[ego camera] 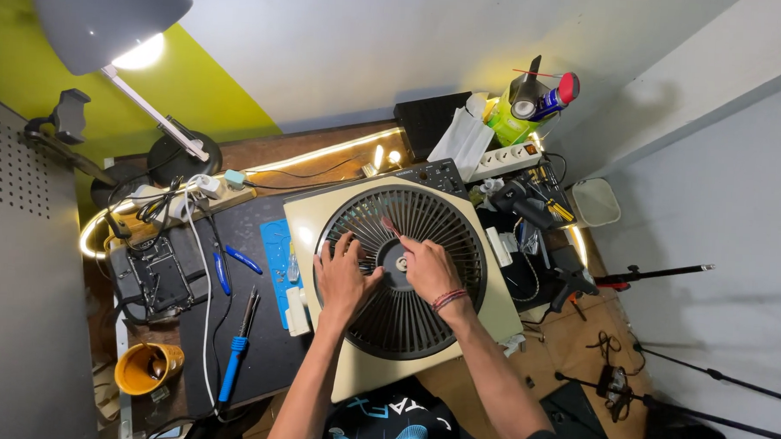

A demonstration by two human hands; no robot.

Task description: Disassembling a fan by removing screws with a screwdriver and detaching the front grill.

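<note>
Directly under both hands' fingers (348,247) — fan grille (422,320).

Both hands rest on a box fan's (403,280) dark round grille — left hand (343,278) spread flat, right hand (427,266) pinching a red-handled tool (391,226) beside the hub.

Left hand (343,277) splayed flat; right hand (429,268) pinching.
</note>
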